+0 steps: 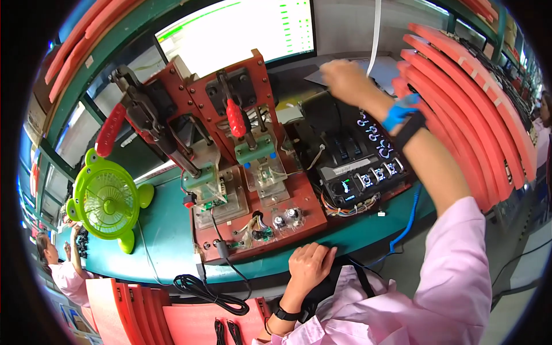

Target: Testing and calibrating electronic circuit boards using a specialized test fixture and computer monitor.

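a teal workbench [167,230] runs across the middle of the frame, under a bright monitor [241,29] at the top centre. a green frog-shaped fan [106,201] stands at the left of the bench, and another person in pink [60,267] works at the lower left edge. curved red foam trays [471,109] stack up along the right side, with more red trays [138,313] at the lower left; what they hold cannot be seen.

in the centre sits a red test fixture [241,172] with two red-handled clamp levers [236,118] and loose wiring. just right of it lies a black control panel [359,167] with lit buttons.

the right hand [345,80] is raised in the upper centre-right, above the far end of the black panel, fingers curled shut beside a white strip [375,34] hanging from the top; whether it grips the strip cannot be told. a blue wrist strap [399,112] wraps that wrist.

the left hand [310,264] rests at the bench's near edge in the lower centre, fingers loosely curled, just below the fixture's front, holding nothing visible.
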Available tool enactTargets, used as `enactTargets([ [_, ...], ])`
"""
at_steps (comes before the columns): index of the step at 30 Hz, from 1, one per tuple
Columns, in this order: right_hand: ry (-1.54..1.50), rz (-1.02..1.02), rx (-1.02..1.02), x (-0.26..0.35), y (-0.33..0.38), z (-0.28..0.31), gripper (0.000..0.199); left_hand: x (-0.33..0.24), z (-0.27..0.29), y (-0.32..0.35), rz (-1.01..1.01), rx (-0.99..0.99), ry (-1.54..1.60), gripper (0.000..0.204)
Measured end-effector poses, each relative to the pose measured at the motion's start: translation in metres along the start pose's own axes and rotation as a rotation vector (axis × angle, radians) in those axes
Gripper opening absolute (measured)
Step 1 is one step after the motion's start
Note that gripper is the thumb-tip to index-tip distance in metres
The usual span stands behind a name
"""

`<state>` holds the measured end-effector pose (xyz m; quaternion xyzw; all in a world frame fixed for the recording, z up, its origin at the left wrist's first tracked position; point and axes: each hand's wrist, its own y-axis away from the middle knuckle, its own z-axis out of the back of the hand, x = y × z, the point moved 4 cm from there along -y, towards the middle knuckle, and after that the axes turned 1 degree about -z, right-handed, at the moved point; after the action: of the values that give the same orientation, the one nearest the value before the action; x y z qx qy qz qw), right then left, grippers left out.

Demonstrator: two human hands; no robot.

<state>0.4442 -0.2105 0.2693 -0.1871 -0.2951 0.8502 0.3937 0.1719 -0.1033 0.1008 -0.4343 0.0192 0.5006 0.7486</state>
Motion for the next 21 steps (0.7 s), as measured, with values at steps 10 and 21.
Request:
enactTargets([
  [10,-0.563,-0.406,0.471,-0.095,0.106,-0.036,0.013,0.004,-0.007,0.0,-0.024,0.016,-0.034,0.02],
  [21,-0.805,-0.559,0.36,-0.095,0.095,-0.074,0.009,0.0,-0.006,0.003,-0.013,0.01,-0.068,0.02],
])
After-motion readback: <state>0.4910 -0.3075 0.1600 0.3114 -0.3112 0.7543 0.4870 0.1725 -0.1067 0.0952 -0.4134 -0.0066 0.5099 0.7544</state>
